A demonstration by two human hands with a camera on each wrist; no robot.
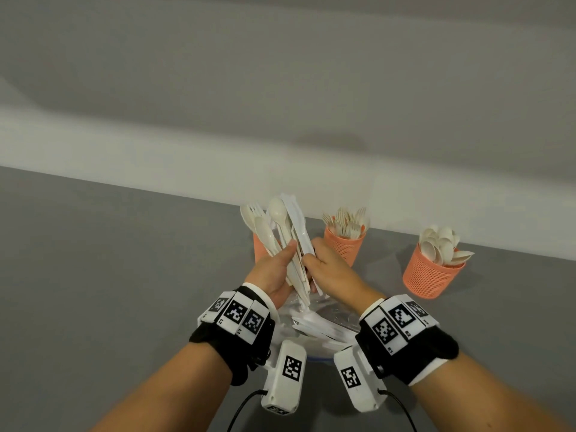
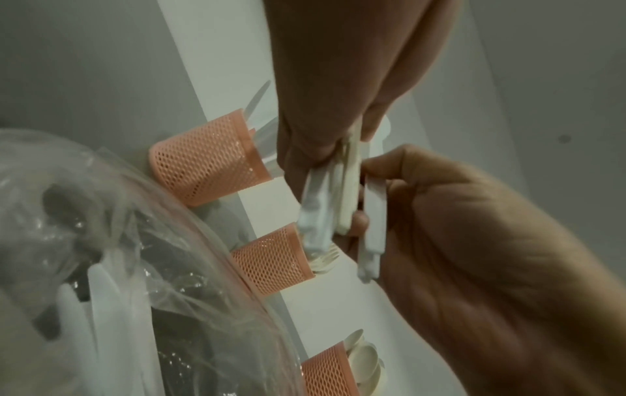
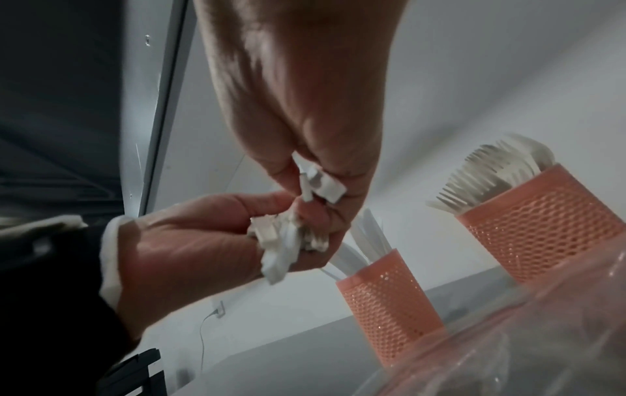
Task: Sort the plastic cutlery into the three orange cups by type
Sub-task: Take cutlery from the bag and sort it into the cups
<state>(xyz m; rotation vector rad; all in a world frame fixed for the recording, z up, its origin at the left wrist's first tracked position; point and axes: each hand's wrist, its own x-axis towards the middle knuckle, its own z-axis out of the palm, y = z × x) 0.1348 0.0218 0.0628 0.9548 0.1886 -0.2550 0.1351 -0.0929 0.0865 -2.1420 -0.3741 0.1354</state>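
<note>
Cutlery bundle (image 1: 282, 241) stands fanned upward in my left hand (image 1: 274, 277), that grip clenched round the handles of mixed spoons and knives, thumb laid over them. My right hand (image 1: 327, 271) sits just beside it, its grip pinching a white knife (image 1: 300, 232) at the bundle's right edge. Below both grips lies a clear plastic bag (image 1: 327, 319) with more white cutlery in it, on the grey desk (image 1: 124, 275). Beyond the left grip stands 1 orange cup (image 1: 260, 249), mostly hidden, holding knives in the wrist views. Beyond the right grip is the cup of forks (image 1: 343, 244); further right, well apart, the cup of spoons (image 1: 428, 272)
</note>
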